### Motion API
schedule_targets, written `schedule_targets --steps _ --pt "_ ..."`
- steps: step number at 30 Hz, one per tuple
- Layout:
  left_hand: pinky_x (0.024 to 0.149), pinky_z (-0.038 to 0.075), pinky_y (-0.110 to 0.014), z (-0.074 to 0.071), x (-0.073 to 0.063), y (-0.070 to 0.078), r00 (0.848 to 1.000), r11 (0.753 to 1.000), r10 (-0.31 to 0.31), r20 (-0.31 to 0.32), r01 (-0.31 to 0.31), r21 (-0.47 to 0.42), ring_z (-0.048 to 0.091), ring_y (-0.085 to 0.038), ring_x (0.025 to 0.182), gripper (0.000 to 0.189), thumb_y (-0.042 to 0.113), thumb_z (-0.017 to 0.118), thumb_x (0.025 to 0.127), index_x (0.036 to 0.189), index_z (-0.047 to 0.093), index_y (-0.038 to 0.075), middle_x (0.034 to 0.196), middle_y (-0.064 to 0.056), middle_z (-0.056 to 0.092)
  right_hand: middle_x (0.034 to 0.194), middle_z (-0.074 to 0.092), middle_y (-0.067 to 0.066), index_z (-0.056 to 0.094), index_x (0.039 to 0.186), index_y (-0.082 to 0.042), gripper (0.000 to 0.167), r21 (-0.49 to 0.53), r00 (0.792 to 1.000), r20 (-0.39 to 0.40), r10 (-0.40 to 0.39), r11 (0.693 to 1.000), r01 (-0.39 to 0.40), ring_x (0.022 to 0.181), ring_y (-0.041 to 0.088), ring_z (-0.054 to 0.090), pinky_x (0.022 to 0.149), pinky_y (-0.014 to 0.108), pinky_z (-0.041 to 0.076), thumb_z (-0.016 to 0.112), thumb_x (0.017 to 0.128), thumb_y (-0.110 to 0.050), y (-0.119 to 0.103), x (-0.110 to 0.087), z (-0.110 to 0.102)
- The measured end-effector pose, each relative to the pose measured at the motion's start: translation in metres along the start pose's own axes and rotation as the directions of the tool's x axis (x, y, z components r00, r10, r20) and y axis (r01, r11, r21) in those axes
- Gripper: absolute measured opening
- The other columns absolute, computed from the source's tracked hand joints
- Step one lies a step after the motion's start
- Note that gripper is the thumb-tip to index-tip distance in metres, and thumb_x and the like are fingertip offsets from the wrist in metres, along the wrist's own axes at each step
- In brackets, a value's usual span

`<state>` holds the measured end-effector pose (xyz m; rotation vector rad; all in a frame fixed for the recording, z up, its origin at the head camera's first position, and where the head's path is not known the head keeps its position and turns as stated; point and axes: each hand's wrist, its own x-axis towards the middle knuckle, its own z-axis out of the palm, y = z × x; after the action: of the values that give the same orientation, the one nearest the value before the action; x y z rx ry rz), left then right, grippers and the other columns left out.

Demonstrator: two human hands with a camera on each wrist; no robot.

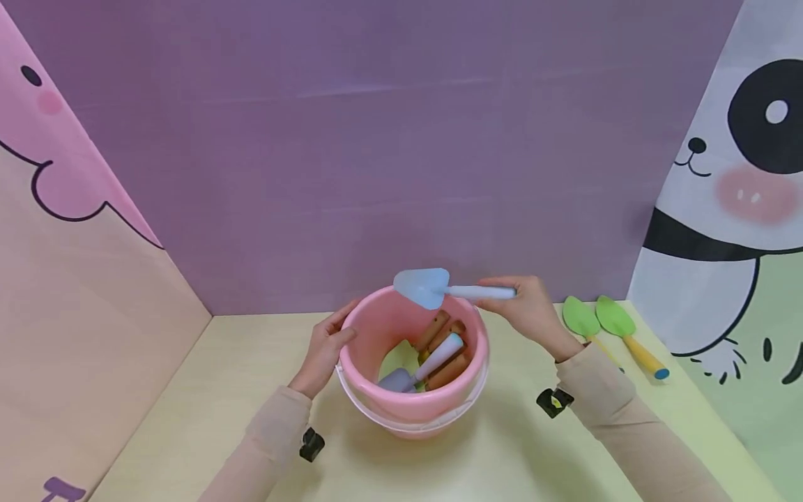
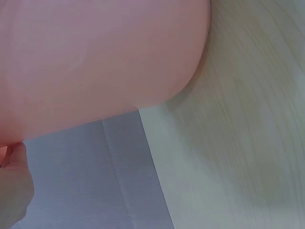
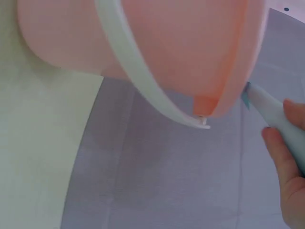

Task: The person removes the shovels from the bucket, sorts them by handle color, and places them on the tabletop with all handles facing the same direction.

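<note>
A pink bucket (image 1: 371,335) stands on the table, its white handle (image 1: 415,423) hanging down in front. At the left rim my left hand (image 1: 323,352) grips it, thumb over the edge and fingers along the outside. My right hand (image 1: 525,310) holds a light blue toy trowel (image 1: 426,287) by its handle, level above the bucket's back right rim, blade pointing left. Inside the bucket lie a lavender trowel (image 1: 434,358) and several brown, rod-like pieces (image 1: 449,371). In the right wrist view, finger and thumb pinch the trowel handle (image 3: 271,107); its blade is mostly hidden behind the bucket.
Two green-bladed toy trowels (image 1: 615,318) with yellow handles lie on the table (image 1: 251,362) at the right. A purple wall (image 1: 401,153) closes off the back. Side panels carry a pink cartoon (image 1: 69,160) and a panda (image 1: 702,209).
</note>
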<state>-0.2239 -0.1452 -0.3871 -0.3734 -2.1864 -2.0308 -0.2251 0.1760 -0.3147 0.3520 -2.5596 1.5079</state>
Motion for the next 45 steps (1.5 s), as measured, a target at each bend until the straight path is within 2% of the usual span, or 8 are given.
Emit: schedule_targets --steps 4,8,16,22,26,32,40,45 --pt "0.08 0.047 -0.012 -0.002 0.002 0.003 0.999 0.999 -0.043 -0.01 0.043 0.006 0.054 -0.002 0.1 0.052 0.003 0.047 0.082 0.134 0.048 0.007 0.132 -0.016 0.05 0.11 0.065 0.009 0.067 0.111 -0.009 0.039 0.057 0.994 -0.11 -0.012 0.998 0.019 0.083 0.017 0.057 0.062 0.025 0.047 0.073 0.077 -0.028 0.008 -0.006 0.002" --pt "0.082 0.046 -0.012 -0.002 0.003 0.006 0.996 0.996 -0.086 -0.006 0.086 -0.015 0.053 -0.003 0.102 0.051 -0.003 0.045 0.085 0.135 0.045 0.006 0.134 -0.016 0.047 0.114 0.063 0.012 0.065 0.115 -0.007 0.042 0.107 0.973 -0.23 0.024 0.994 0.001 0.081 0.012 0.056 0.062 0.021 0.047 0.071 0.078 -0.027 0.019 -0.009 0.007" --pt "0.083 0.046 -0.013 -0.001 0.002 0.003 0.995 0.994 -0.099 0.003 0.099 -0.035 0.053 -0.001 0.103 0.052 -0.004 0.043 0.086 0.136 0.043 0.006 0.137 -0.014 0.045 0.115 0.063 0.009 0.066 0.113 -0.008 0.04 0.27 0.871 -0.442 0.212 0.958 -0.096 0.09 0.011 0.053 0.067 0.016 0.044 0.073 0.077 -0.023 0.05 -0.007 0.022" --pt "0.083 0.046 -0.014 -0.001 0.002 0.004 0.996 0.996 -0.087 0.01 0.087 0.002 0.054 -0.004 0.103 0.053 -0.003 0.043 0.085 0.136 0.044 0.008 0.135 -0.015 0.046 0.117 0.062 0.01 0.065 0.114 -0.007 0.039 0.342 0.802 -0.524 0.288 0.933 -0.112 0.095 0.012 0.052 0.073 0.016 0.042 0.071 0.078 -0.02 0.074 -0.008 0.033" --pt "0.083 0.046 -0.014 -0.001 0.003 0.006 0.996 0.996 -0.092 0.017 0.092 0.001 0.054 -0.002 0.102 0.053 -0.002 0.044 0.085 0.137 0.044 0.01 0.134 -0.015 0.047 0.116 0.063 0.012 0.065 0.113 -0.004 0.037 0.355 0.754 -0.577 0.313 0.928 -0.114 0.092 0.012 0.055 0.071 0.011 0.043 0.071 0.079 -0.017 0.089 -0.009 0.039" --pt "0.083 0.047 -0.014 -0.001 0.002 0.007 0.996 0.996 -0.091 0.015 0.092 -0.007 0.055 -0.003 0.101 0.053 -0.002 0.043 0.085 0.137 0.044 0.01 0.135 -0.015 0.047 0.112 0.064 0.017 0.064 0.114 -0.002 0.037 0.376 0.704 -0.613 0.359 0.916 -0.14 0.091 0.017 0.058 0.065 0.007 0.043 0.069 0.079 -0.014 0.105 -0.011 0.046" --pt "0.083 0.047 -0.015 -0.001 0.001 0.008 0.996 0.996 -0.088 0.016 0.089 -0.013 0.054 -0.003 0.103 0.053 -0.001 0.043 0.086 0.137 0.044 0.01 0.136 -0.013 0.046 0.112 0.062 0.023 0.063 0.115 0.001 0.039 0.377 0.632 -0.657 0.411 0.905 -0.196 0.103 0.029 0.056 0.087 0.034 0.045 0.069 0.079 -0.012 0.125 -0.016 0.049" --pt "0.081 0.047 -0.014 0.0 0.001 0.008 0.996 0.996 -0.083 0.012 0.084 -0.032 0.055 -0.003 0.1 0.053 -0.003 0.044 0.084 0.136 0.044 0.009 0.134 -0.015 0.047 0.112 0.062 0.023 0.064 0.112 0.001 0.037 0.349 0.597 -0.686 0.417 0.908 -0.233 0.104 0.033 0.057 0.091 0.041 0.044 0.069 0.078 -0.011 0.14 -0.024 0.048"
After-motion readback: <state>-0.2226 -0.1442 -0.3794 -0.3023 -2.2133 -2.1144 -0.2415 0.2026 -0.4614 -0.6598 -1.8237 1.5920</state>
